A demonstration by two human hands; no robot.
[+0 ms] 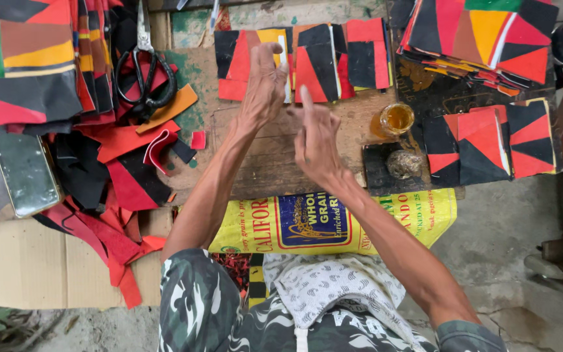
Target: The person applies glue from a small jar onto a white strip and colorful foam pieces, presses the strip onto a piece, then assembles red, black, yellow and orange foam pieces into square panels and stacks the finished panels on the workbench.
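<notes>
The left hand point(265, 81) lies flat, fingers spread and open, its fingertips pressing on the row of patches point(304, 58) at the far edge of the table point(262, 163). It grips nothing; it only rests on the nearest piece of that row. The right hand point(317, 140) is raised just beside it, nearer the body, index finger pointing up and away, the other fingers loosely curled; it seems to hold nothing, though a very small thing between the fingers cannot be ruled out.

The row lies straight ahead of both hands, its long axis running left to right across the far side of the table. The left hand is already on it; the right is a little short of it.

Just right of the right hand stands a small glass jar point(395, 119) of amber liquid, open at the top, and below it a dark pad point(402, 164) with a lumpy brownish wad on it. Further right lie two more patches point(493, 143), and beyond them a stack of patches point(483, 39).

To the left, scissors point(144, 72) lie on loose red and black scraps point(125, 163), with a flat metal tin point(24, 171), closed, beside them. A yellow sack point(333, 221) hangs over the table's near edge.
</notes>
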